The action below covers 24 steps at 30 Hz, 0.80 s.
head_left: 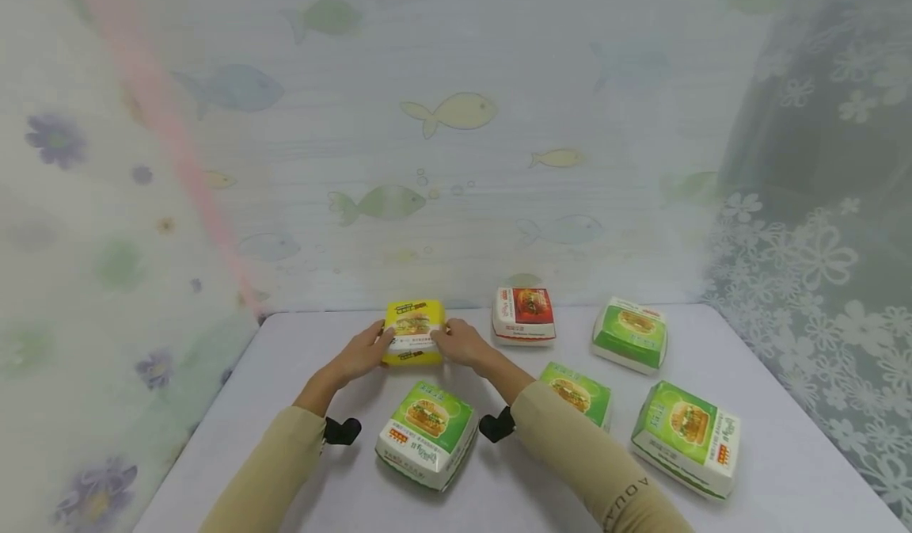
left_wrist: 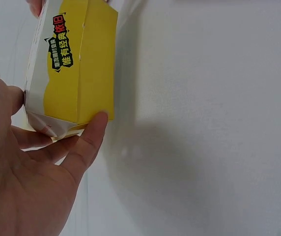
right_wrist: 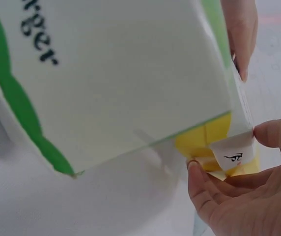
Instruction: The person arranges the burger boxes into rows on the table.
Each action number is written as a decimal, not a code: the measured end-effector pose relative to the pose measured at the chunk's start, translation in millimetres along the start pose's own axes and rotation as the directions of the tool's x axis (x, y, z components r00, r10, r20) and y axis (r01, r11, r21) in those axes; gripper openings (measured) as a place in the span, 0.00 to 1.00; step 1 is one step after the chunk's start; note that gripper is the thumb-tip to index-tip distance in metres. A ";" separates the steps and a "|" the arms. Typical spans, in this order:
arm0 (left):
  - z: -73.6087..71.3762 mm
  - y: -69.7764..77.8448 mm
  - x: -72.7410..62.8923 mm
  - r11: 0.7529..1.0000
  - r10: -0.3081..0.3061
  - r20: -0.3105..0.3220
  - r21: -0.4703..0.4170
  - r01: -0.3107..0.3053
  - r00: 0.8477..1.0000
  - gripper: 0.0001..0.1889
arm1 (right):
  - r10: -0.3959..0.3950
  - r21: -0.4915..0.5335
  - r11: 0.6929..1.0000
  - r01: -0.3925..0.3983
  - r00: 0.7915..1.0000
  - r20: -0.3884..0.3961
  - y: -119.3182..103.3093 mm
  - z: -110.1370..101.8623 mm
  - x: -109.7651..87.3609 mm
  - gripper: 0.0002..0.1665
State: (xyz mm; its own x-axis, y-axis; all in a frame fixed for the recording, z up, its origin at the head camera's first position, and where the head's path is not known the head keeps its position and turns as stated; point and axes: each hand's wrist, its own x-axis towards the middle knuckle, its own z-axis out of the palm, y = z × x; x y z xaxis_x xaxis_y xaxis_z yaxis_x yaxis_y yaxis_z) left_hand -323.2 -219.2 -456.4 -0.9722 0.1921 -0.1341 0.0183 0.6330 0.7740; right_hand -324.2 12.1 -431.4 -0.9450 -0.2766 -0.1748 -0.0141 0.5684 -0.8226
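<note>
Both hands hold a yellow and white burger box (head_left: 413,331) near the back edge of the table. My left hand (head_left: 363,355) grips its left side, with the thumb at the top edge and the fingers below in the left wrist view, where the box's yellow side (left_wrist: 94,64) bears dark lettering. On the opposite side, my right hand (head_left: 459,343) pinches the box's corner (right_wrist: 207,142) between thumb and fingers. Closer to the body, between the forearms, sits a green and white burger box (head_left: 427,434); what looks like its white side (right_wrist: 121,78) fills much of the right wrist view.
Right of the hands stands a red and white burger box (head_left: 523,317). Three more green boxes lie farther right: one partly behind the right sleeve (head_left: 580,394), one at the back (head_left: 630,333), one nearer (head_left: 684,438). Patterned curtains (head_left: 456,224) hang around the white table (head_left: 242,438).
</note>
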 end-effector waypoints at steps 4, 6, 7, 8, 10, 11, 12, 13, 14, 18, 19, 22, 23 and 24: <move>-1.2 1.3 3.7 1.000 -0.011 -0.008 -0.002 0.011 1.000 0.36 | 0.009 0.019 1.000 -0.010 1.000 0.005 -0.6 0.7 2.7 0.34; -2.0 2.1 5.4 1.000 -0.020 -0.013 0.000 0.020 1.000 0.36 | 0.011 0.023 1.000 -0.011 1.000 0.007 -0.5 1.1 4.8 0.34; -2.3 2.8 5.8 1.000 -0.024 -0.017 0.002 0.024 1.000 0.35 | 0.010 0.020 1.000 -0.010 1.000 0.005 -0.4 1.3 6.2 0.34; -2.8 2.9 6.9 1.000 -0.028 -0.020 0.004 0.028 0.999 0.35 | 0.009 0.021 1.000 -0.009 1.000 0.005 -0.3 1.5 7.5 0.34; -3.2 2.6 9.2 0.999 -0.035 -0.023 0.003 0.035 0.999 0.35 | 0.008 0.027 1.000 -0.008 1.000 0.005 0.3 1.7 9.9 0.34; -3.2 2.2 10.4 0.999 -0.040 -0.023 0.001 0.040 0.999 0.35 | 0.009 0.029 1.000 -0.009 1.000 0.005 0.7 1.7 10.8 0.35; -3.1 1.6 11.8 0.999 -0.044 -0.022 -0.001 0.044 0.999 0.35 | 0.010 0.032 0.999 -0.011 1.000 0.007 1.1 1.7 11.5 0.35; -3.0 0.9 13.2 0.999 -0.049 -0.022 -0.001 0.048 0.999 0.35 | 0.012 0.037 0.999 -0.012 1.000 0.009 1.5 1.7 12.2 0.36; -3.1 0.1 14.9 0.999 -0.053 -0.020 0.000 0.053 0.998 0.36 | 0.014 0.044 0.999 -0.014 1.000 0.012 2.0 1.7 12.6 0.36; -3.4 -2.5 19.0 0.998 -0.069 -0.019 0.001 0.069 0.997 0.37 | 0.015 0.050 0.999 -0.016 1.000 0.020 3.5 2.0 14.2 0.37; -3.7 -2.9 19.6 0.997 -0.071 -0.021 0.001 0.071 0.997 0.37 | 0.013 0.051 0.999 -0.014 1.000 0.020 3.4 2.2 14.7 0.37; -4.9 -4.0 21.0 0.997 -0.077 -0.032 0.000 0.077 0.997 0.37 | 0.007 0.056 0.998 -0.008 1.000 0.024 3.0 2.6 17.1 0.37; -5.2 -4.0 21.3 0.997 -0.077 -0.033 0.002 0.077 0.996 0.37 | 0.005 0.058 0.998 -0.007 1.000 0.025 2.6 2.8 18.0 0.37; -5.6 -4.3 22.1 0.997 -0.074 -0.034 0.004 0.075 0.997 0.37 | 0.005 0.061 0.998 -0.007 1.000 0.027 2.5 3.1 19.3 0.37</move>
State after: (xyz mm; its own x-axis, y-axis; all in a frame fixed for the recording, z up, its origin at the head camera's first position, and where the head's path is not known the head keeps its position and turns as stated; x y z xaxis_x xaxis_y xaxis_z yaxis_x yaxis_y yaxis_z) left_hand -346.0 -221.9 -459.3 -0.9782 0.1188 -0.1701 -0.0532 0.6486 0.7593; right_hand -341.5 5.8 -438.6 -0.9359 -0.2942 -0.1937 0.0125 0.5219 -0.8529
